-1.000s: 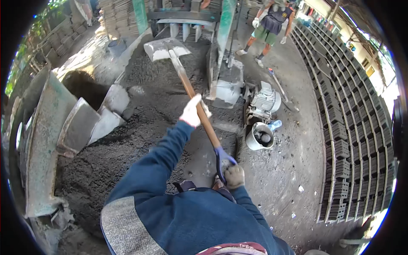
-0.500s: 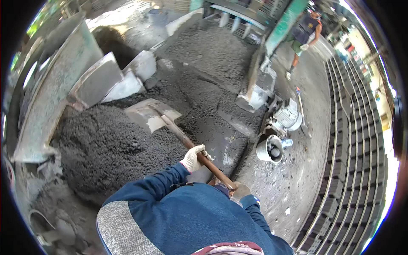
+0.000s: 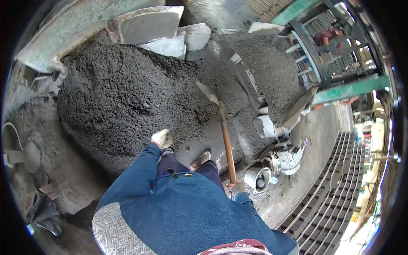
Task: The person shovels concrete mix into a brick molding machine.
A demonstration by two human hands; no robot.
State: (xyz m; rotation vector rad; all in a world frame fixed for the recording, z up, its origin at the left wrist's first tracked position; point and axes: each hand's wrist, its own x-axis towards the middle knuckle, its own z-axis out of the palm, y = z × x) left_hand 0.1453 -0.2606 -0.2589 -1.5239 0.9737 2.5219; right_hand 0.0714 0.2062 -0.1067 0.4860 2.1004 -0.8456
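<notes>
Well, shovel (image 3: 228, 148): on the bare grey ground beside the dark pile (image 3: 110, 106), its wooden shaft orange-brown, the socket caked grey, the blade (image 3: 207, 92) seen almost edge-on.
Right hand (image 3: 238, 188): gloved, at the near end of the shaft; its fingers are mostly hidden, so I can't tell how they close.
Left hand (image 3: 162, 139): gloved, off the shaft, near the pile's lower edge – fingers bent and close together, pinching nothing visible.
Feet: one sandalled foot (image 3: 200, 160) stands between the left hand and the shaft.
Bucket (image 3: 257, 177): just beyond the right hand, a dark round lump inside, close to the motor (image 3: 290, 160).
Slabs (image 3: 148, 25): propped along the pile's far edge, next to pale broken pieces (image 3: 168, 46).
Frame (image 3: 348, 90): green, with a person (image 3: 327, 37) partly hidden behind it.
Blocks (image 3: 327, 191): long dark rows, cut off by the round dark border.
</notes>
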